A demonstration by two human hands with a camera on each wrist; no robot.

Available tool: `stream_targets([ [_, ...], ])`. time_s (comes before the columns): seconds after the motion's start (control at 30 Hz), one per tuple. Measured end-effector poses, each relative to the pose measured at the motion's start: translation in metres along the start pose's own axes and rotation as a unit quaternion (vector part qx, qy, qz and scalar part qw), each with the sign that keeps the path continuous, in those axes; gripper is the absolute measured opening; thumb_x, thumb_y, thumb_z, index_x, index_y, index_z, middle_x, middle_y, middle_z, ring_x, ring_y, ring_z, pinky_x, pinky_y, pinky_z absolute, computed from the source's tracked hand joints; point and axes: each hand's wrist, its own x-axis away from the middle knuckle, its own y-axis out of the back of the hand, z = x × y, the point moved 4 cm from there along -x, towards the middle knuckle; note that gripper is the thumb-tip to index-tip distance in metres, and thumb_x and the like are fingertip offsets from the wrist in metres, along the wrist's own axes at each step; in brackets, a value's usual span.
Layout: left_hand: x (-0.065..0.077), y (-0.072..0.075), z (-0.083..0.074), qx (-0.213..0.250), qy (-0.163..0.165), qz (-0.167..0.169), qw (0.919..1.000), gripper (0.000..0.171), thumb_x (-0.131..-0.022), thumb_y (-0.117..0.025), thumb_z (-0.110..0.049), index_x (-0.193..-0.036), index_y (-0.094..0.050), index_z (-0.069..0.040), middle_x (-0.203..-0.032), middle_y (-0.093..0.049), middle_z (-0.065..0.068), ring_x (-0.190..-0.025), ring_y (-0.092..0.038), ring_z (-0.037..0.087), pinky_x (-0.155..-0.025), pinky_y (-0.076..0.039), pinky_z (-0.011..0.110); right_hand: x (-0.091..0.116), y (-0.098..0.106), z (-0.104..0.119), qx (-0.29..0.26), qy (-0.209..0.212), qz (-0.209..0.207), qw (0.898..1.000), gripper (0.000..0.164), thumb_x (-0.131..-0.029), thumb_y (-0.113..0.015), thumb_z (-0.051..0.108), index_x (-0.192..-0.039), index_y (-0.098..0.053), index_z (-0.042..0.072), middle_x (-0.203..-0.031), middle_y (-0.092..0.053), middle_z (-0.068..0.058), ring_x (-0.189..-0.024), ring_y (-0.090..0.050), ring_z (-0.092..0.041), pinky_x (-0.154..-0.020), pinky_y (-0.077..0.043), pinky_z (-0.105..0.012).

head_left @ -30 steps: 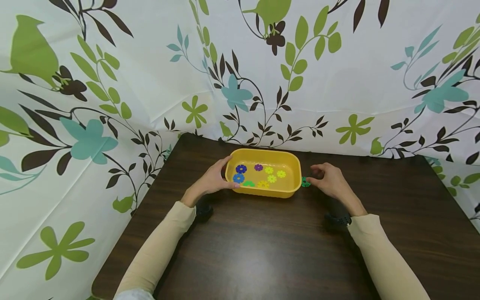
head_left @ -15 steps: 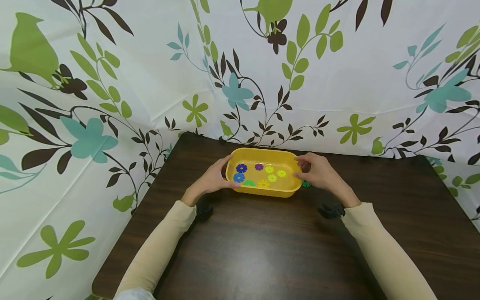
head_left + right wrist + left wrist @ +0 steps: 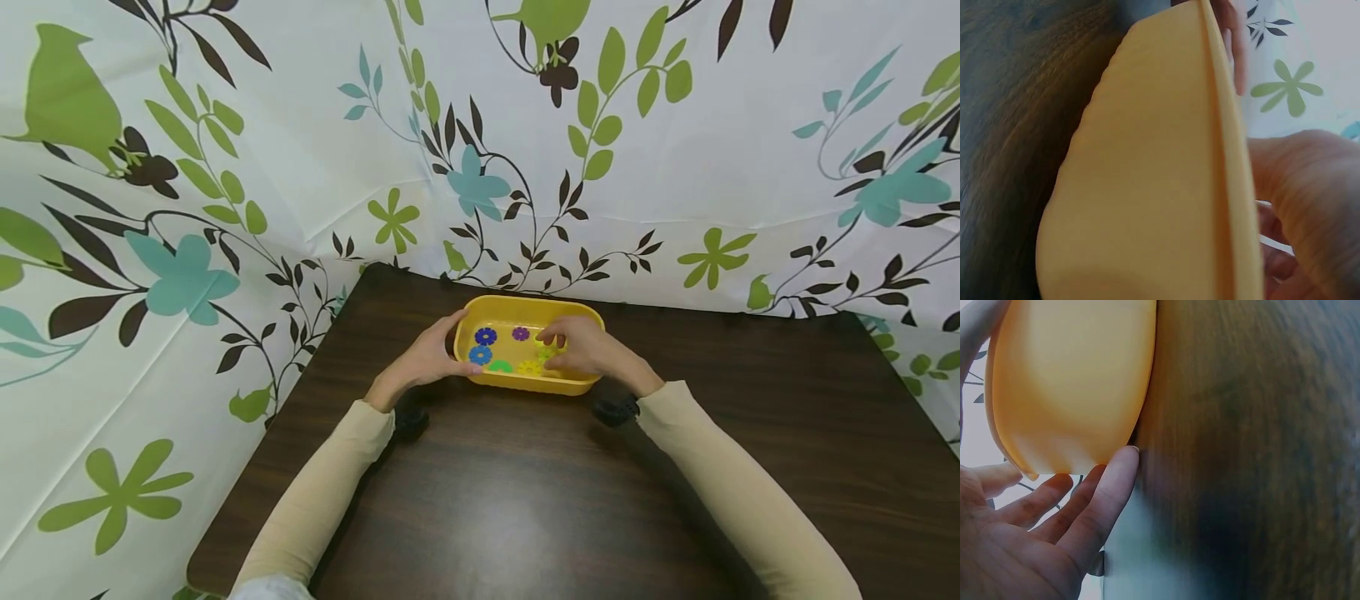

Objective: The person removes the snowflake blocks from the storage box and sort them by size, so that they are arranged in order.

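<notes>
A yellow plastic tub (image 3: 525,385) sits near the table's back edge, holding several flower-like notched discs. Dark blue (image 3: 485,336), blue (image 3: 480,355), purple (image 3: 521,333), green (image 3: 500,367) and yellow (image 3: 529,367) discs show inside. My left hand (image 3: 426,354) grips the tub's left end, thumb at the front corner; in the left wrist view its fingers touch the yellow wall (image 3: 1072,381). My right hand (image 3: 588,346) reaches over the right rim, thumb and fingers parted and bent around a lime disc (image 3: 546,353) on the bottom. Its fingertips are largely hidden in the right wrist view.
A dark brown wooden table (image 3: 480,492) stretches in front of and to both sides of the tub. Behind it hangs a white cloth (image 3: 645,192) printed with leaves, flowers and birds. A dark band (image 3: 615,411) is on the right wrist.
My right hand has moved left, from beside a dark green disc on the table, over the rim and into the tub. That disc is hidden now. The left hand keeps its hold.
</notes>
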Motion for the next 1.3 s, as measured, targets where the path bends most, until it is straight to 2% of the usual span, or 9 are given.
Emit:
stream_targets([
  [0.3, -0.001, 0.0, 0.003, -0.004, -0.011, -0.007, 0.9999, 0.119, -0.082, -0.093, -0.047, -0.175, -0.025, -0.017, -0.179, -0.031, 0.017, -0.164, -0.034, 0.042, -0.133, -0.032, 0.067, -0.019, -0.019, 0.01, 0.011, 0.016, 0.054, 0.998, 0.04, -0.089, -0.089, 0.012, -0.128, -0.081, 0.009, -0.117, -0.078, -0.008, -0.099, -0.066, -0.022, -0.09, -0.059, -0.038],
  [0.53, -0.002, -0.001, 0.003, 0.002, -0.006, -0.001, 1.0, 0.121, -0.081, -0.094, -0.048, -0.175, -0.025, -0.018, -0.179, -0.031, 0.016, -0.165, -0.033, 0.041, -0.133, -0.031, 0.066, -0.024, -0.027, 0.008, 0.031, 0.044, 0.088, 0.995, 0.037, -0.09, -0.085, 0.004, -0.126, -0.082, 0.009, -0.119, -0.079, -0.01, -0.098, -0.064, -0.022, -0.097, -0.06, -0.042],
  [0.87, -0.003, 0.0, 0.003, -0.001, -0.009, -0.005, 0.9999, 0.12, -0.081, -0.094, -0.049, -0.175, -0.025, -0.018, -0.179, -0.032, 0.017, -0.164, -0.034, 0.041, -0.133, -0.031, 0.066, -0.028, -0.028, 0.011, 0.039, 0.049, 0.1, 0.993, 0.033, -0.091, -0.085, 0.006, -0.124, -0.083, 0.007, -0.12, -0.079, -0.01, -0.1, -0.064, -0.022, -0.102, -0.06, -0.045],
  [1.13, -0.003, 0.0, 0.003, -0.002, -0.006, -0.004, 1.0, 0.121, -0.081, -0.093, -0.05, -0.175, -0.025, -0.018, -0.179, -0.032, 0.016, -0.164, -0.034, 0.041, -0.133, -0.031, 0.066, -0.032, -0.029, 0.011, 0.036, 0.05, 0.096, 0.994, 0.03, -0.091, -0.082, 0.005, -0.121, -0.083, 0.006, -0.119, -0.08, -0.011, -0.103, -0.068, -0.024, -0.107, -0.06, -0.048],
  [1.3, -0.002, -0.001, 0.002, -0.002, -0.004, -0.003, 1.0, 0.12, -0.082, -0.093, -0.049, -0.175, -0.024, -0.018, -0.179, -0.031, 0.016, -0.165, -0.033, 0.041, -0.134, -0.03, 0.066, -0.033, -0.032, 0.01, 0.034, 0.058, 0.084, 0.994, 0.03, -0.09, -0.081, 0.005, -0.121, -0.082, 0.005, -0.118, -0.079, -0.012, -0.102, -0.068, -0.024, -0.105, -0.061, -0.047],
])
